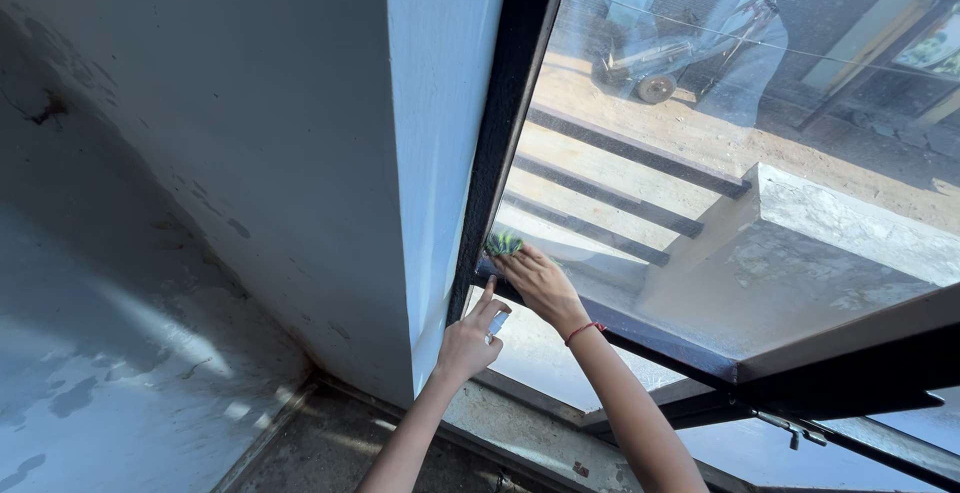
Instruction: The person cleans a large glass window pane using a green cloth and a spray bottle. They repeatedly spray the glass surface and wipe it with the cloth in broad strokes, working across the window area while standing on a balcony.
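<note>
Left hand: closed round a small pale blue object, forefinger raised against the black window frame.
Right hand: pressed flat on a green cloth, held at the lower corner of the glass pane.
Slip risk: the cloth could be dragged off the glass onto the frame if pressure is shifted.
Dirt risk: grit could be smeared across the pane.
Beyond: steps and a cart are seen outside.
</note>
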